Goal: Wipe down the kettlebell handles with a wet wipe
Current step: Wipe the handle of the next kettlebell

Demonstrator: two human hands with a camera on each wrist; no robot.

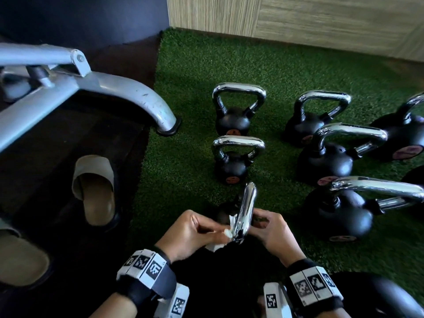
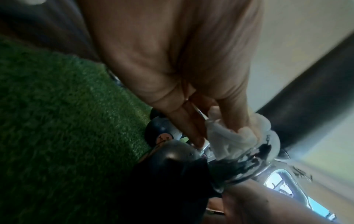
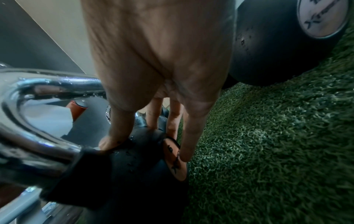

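A small black kettlebell (image 1: 226,214) stands on the green turf just in front of me, its chrome handle (image 1: 246,210) edge-on. My left hand (image 1: 195,230) pinches a crumpled white wet wipe (image 1: 227,232) against the near leg of that handle. The left wrist view shows the wipe (image 2: 229,136) bunched under my fingertips where the chrome handle (image 2: 277,177) meets the black body. My right hand (image 1: 273,232) grips the kettlebell's body from the right. In the right wrist view its thumb and fingers (image 3: 189,136) straddle the black ball (image 3: 143,166) and its orange label (image 3: 174,160).
Several more chrome-handled kettlebells stand on the turf: two small ones ahead (image 1: 236,161), (image 1: 236,111) and larger ones to the right (image 1: 339,210). A grey bench frame foot (image 1: 165,125) and slippers (image 1: 96,189) are on the dark floor at left. A wood-panelled wall (image 1: 298,19) stands behind.
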